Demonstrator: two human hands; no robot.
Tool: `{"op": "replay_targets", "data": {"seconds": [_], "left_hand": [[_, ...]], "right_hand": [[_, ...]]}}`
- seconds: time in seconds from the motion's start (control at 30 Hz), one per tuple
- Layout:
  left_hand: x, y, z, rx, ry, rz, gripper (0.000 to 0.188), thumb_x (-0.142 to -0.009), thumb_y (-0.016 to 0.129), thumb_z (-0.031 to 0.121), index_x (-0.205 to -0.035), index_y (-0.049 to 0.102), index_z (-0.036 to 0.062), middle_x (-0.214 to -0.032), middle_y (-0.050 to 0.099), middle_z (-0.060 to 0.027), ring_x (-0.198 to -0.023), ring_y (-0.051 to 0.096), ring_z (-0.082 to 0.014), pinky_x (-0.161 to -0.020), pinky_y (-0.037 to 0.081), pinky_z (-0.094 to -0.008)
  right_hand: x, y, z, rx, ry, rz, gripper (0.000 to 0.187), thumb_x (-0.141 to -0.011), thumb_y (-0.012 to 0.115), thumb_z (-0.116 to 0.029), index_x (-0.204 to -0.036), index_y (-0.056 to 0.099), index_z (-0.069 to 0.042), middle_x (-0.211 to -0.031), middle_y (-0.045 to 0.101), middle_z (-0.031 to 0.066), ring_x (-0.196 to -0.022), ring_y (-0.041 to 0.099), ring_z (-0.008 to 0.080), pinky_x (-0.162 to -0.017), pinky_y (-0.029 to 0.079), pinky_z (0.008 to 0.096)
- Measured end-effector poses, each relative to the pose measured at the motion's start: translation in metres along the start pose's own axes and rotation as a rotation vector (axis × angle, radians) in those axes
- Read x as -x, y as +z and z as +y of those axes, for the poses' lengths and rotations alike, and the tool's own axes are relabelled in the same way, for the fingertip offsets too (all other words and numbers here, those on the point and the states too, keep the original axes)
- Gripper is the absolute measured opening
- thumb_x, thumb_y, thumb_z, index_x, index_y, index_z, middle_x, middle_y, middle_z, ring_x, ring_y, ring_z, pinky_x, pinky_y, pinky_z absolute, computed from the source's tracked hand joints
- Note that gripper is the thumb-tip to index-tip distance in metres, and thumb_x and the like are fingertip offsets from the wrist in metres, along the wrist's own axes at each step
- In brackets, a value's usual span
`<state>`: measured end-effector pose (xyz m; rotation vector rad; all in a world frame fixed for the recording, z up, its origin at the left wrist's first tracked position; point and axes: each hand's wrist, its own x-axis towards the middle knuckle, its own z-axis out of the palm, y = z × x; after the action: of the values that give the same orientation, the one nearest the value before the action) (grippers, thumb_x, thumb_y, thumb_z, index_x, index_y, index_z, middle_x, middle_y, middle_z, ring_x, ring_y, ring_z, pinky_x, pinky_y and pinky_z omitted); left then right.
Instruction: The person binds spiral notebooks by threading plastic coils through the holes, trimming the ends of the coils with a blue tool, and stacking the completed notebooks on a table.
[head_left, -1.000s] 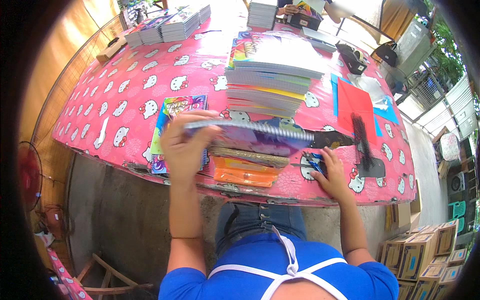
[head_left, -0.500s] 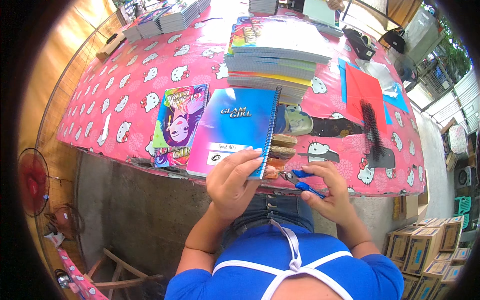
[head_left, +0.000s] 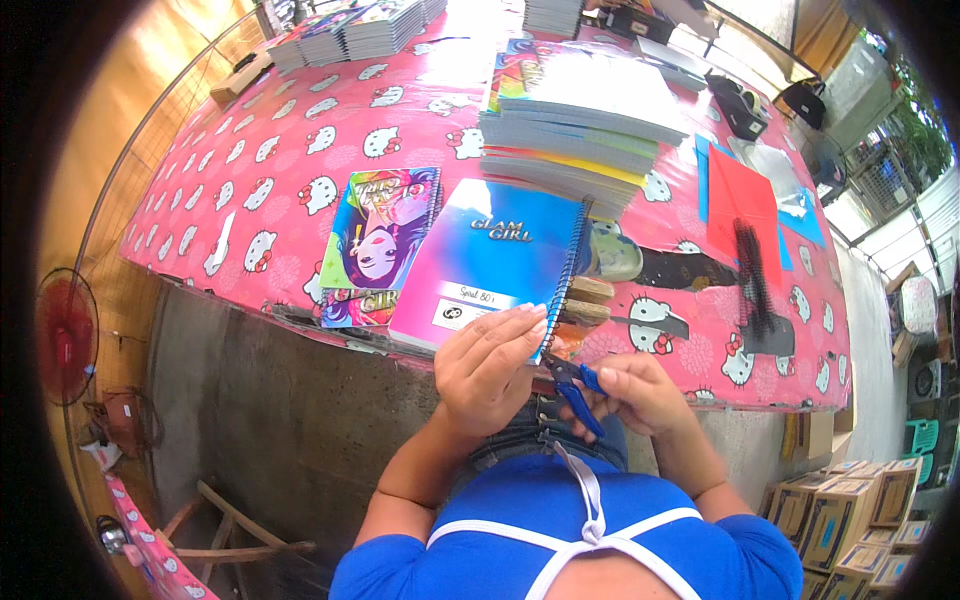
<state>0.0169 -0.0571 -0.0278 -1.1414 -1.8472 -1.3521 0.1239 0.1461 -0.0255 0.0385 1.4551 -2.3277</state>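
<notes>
A blue and pink spiral notebook (head_left: 480, 265) lies at the table's near edge, with its black wire coil (head_left: 570, 280) on the right. My left hand (head_left: 488, 368) grips its lower right corner, fingers together on the cover; the thumb is hidden. Blue-handled wire cutters (head_left: 578, 398) are in my right hand (head_left: 640, 392), their dark jaws up against the lower end of the coil. Whether the jaws are closed on the wire is too small to tell. Colourful notebooks (head_left: 380, 235) with a drawn face on the cover lie left of the blue one.
A tall stack of notebooks (head_left: 575, 125) stands just beyond. Loose black coils (head_left: 755, 280) and red and blue sheets (head_left: 742, 200) lie to the right on the pink tablecloth (head_left: 270, 200). More notebook stacks (head_left: 385, 35) stand at the far left. Cardboard boxes (head_left: 840, 520) are piled on the floor at right.
My right hand has brought the cutters left to the coil's lower end, and the handles have turned more upright. My left hand still holds the notebook corner. The whole view has shifted slightly.
</notes>
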Motion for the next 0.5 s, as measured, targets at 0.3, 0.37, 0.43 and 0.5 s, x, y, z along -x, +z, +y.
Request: {"op": "replay_targets", "data": {"seconds": [0.3, 0.37, 0.43, 0.5], "left_hand": [[0.012, -0.066, -0.115, 0.237, -0.570, 1.013, 0.018, -0.091, 0.068, 0.017, -0.095, 0.054, 0.0064, -0.113, 0.065, -0.0165, -0.104, 0.059, -0.0182, -0.090, 0.047, -0.0371], [0.028, -0.074, -0.141, -0.033, -0.704, 0.920, 0.020, -0.090, 0.069, 0.020, -0.091, 0.055, 0.0053, -0.112, 0.065, -0.0170, -0.105, 0.059, -0.0213, -0.092, 0.046, -0.0384], [0.044, -0.081, -0.154, -0.418, -0.817, 0.698, 0.024, -0.089, 0.071, 0.022, -0.086, 0.056, 0.0036, -0.112, 0.066, -0.0176, -0.107, 0.059, -0.0254, -0.095, 0.043, -0.0403], [0.057, -0.091, -0.166, -0.637, -0.820, 0.595, 0.030, -0.087, 0.072, 0.028, -0.086, 0.059, 0.0018, -0.119, 0.063, -0.0168, -0.115, 0.055, -0.0314, -0.099, 0.037, -0.0443]], "right_hand": [[0.020, -0.084, 0.012, 1.365, -0.365, 0.942, 0.045, -0.083, 0.072, -0.022, -0.121, 0.060, -0.001, -0.120, 0.061, 0.0183, -0.115, 0.056, 0.0314, -0.100, 0.041, 0.0410], [0.022, -0.100, 0.028, 1.571, -0.355, 0.931, 0.045, -0.082, 0.073, -0.024, -0.118, 0.061, -0.002, -0.122, 0.059, 0.0199, -0.117, 0.054, 0.0344, -0.100, 0.040, 0.0441], [0.017, -0.103, 0.023, 1.692, -0.419, 0.912, 0.044, -0.081, 0.073, -0.025, -0.116, 0.062, -0.002, -0.125, 0.057, 0.0203, -0.119, 0.052, 0.0358, -0.100, 0.039, 0.0461], [0.000, -0.098, -0.012, 1.723, -0.556, 0.899, 0.042, -0.080, 0.074, -0.025, -0.114, 0.063, -0.003, -0.129, 0.055, 0.0194, -0.119, 0.052, 0.0356, -0.100, 0.039, 0.0472]]}}
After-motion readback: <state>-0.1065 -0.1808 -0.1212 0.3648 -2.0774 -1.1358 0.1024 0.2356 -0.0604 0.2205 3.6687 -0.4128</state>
